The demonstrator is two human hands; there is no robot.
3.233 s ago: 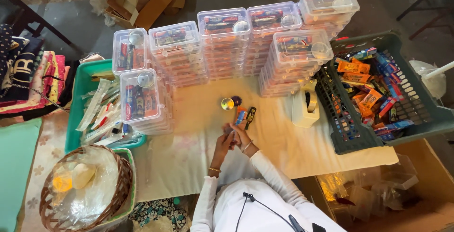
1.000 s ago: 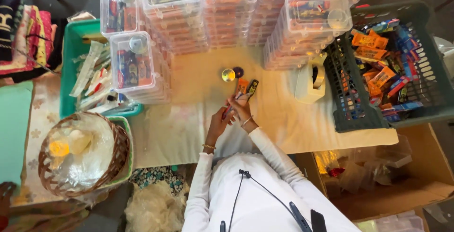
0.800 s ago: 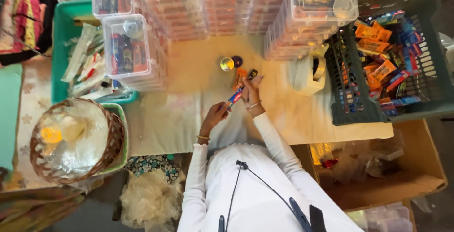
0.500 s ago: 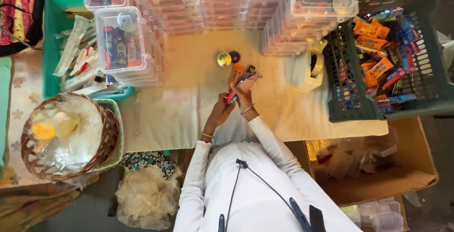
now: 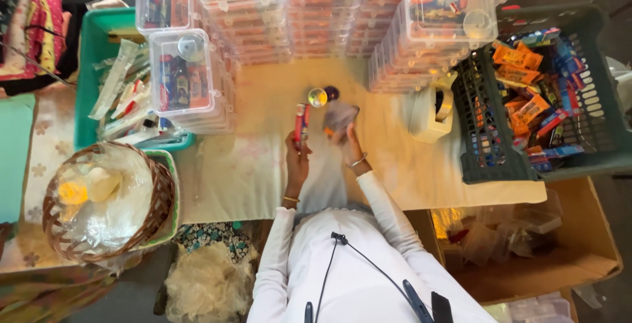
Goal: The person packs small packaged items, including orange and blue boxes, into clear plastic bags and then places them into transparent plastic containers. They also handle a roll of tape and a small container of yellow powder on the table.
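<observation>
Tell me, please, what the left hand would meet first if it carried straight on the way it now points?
Probably the stack of clear lidded boxes at the table's far side; the left hand points the red tube that way, though height is unclear.

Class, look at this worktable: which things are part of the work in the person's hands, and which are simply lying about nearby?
In hand:
left hand holding a red tube
right hand holding a small clear bag

Lying about:
tape dispenser
wicker basket
dark crate of packets
stacked clear boxes
green tray
</observation>
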